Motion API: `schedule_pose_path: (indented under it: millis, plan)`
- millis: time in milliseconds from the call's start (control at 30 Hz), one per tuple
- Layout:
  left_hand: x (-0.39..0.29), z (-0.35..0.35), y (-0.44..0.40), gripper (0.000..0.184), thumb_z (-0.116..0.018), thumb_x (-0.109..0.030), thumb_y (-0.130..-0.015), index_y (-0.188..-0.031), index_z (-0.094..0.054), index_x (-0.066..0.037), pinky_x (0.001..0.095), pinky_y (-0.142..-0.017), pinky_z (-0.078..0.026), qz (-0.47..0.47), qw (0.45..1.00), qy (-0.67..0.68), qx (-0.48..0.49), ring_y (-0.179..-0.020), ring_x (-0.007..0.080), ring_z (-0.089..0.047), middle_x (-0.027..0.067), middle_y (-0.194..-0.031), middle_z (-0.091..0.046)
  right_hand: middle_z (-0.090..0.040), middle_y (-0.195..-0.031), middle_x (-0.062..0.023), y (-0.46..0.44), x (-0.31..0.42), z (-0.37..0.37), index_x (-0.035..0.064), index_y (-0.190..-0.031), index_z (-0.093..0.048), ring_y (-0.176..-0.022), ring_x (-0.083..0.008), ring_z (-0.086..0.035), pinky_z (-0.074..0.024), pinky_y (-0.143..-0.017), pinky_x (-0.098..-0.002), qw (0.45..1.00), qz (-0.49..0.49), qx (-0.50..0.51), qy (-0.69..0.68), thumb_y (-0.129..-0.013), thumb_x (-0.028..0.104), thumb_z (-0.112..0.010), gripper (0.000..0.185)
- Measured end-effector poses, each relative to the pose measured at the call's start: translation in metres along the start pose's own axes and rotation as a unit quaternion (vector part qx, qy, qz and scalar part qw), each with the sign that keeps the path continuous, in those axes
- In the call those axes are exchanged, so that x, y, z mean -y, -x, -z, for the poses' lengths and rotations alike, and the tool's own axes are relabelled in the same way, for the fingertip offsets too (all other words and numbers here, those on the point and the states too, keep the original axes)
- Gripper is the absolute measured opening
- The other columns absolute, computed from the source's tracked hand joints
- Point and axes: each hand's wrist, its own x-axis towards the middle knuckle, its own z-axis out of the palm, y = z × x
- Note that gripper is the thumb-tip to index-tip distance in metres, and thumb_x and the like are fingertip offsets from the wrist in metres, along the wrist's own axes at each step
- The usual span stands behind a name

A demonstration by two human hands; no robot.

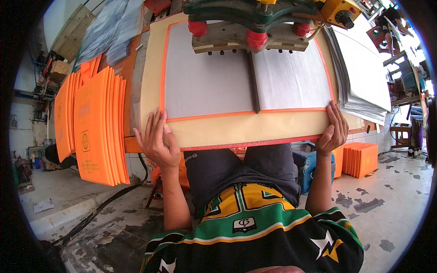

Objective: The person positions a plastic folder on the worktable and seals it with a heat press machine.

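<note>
An opened cover (207, 84) with pale grey inner panels, an orange border and a dark centre strip lies flat on a tan board (241, 132). At the cover's near left corner is my left hand (158, 143), its fingers spread and the tips touching the orange edge. My right hand (332, 129) rests at the near right corner, fingertips against the border and thumb lower down on the board. Neither hand is wrapped round the cover. Over the cover's far side hangs a green press head (255, 13) with red knobs (257, 39), hiding part of its far edge.
Orange printed covers (102, 127) stand stacked on the left, near clear plastic sheets (109, 34). White sheets (364, 59) are piled on the right. A yellow control box (340, 12) sits beside the press. More orange covers (359, 160) and a blue container (306, 166) are below.
</note>
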Motion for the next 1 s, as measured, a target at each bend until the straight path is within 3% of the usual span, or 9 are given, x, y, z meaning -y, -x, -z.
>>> schedule_pose_path:
  millis: [700,767,1000]
  plan:
    - [0.0002,-0.0001,-0.0002,0.045,-0.048,-0.027,-0.112,-0.144,-0.076,-0.013,0.0645,-0.134,-0.017,-0.005,1.0,-0.007,-0.001,-0.146,0.0318,-0.064,0.0074,-0.148,-0.075,-0.082,-0.129,-0.017,-0.0002,0.0001,-0.0007,0.0014,-0.12,-0.085,-0.126,-0.0358,-0.077,-0.0533,-0.111,-0.046,1.0,0.0,-0.001,0.0,-0.093,0.026,-0.042,0.056]
    - [-0.0019,-0.002,-0.0012,0.041,-0.055,-0.022,-0.107,-0.139,-0.08,-0.016,0.0657,-0.134,-0.019,0.003,1.0,0.004,-0.024,-0.142,0.031,-0.067,0.0053,-0.144,-0.078,-0.082,-0.129,-0.0176,0.0,0.0007,-0.0002,0.0008,-0.121,-0.084,-0.126,-0.036,-0.077,-0.0531,-0.111,-0.0464,1.0,-0.003,-0.001,-0.001,-0.092,0.026,-0.043,0.056]
    - [-0.003,0.0006,-0.0017,0.042,-0.055,-0.02,-0.106,-0.139,-0.08,-0.014,0.0648,-0.133,-0.02,0.002,1.0,0.009,-0.026,-0.142,0.0324,-0.067,0.0062,-0.143,-0.078,-0.081,-0.131,-0.0188,-0.0021,0.0044,0.0022,-0.0005,-0.124,-0.083,-0.127,-0.038,-0.076,-0.0529,-0.112,-0.0474,1.0,0.001,0.008,0.001,-0.092,0.025,-0.042,0.058]
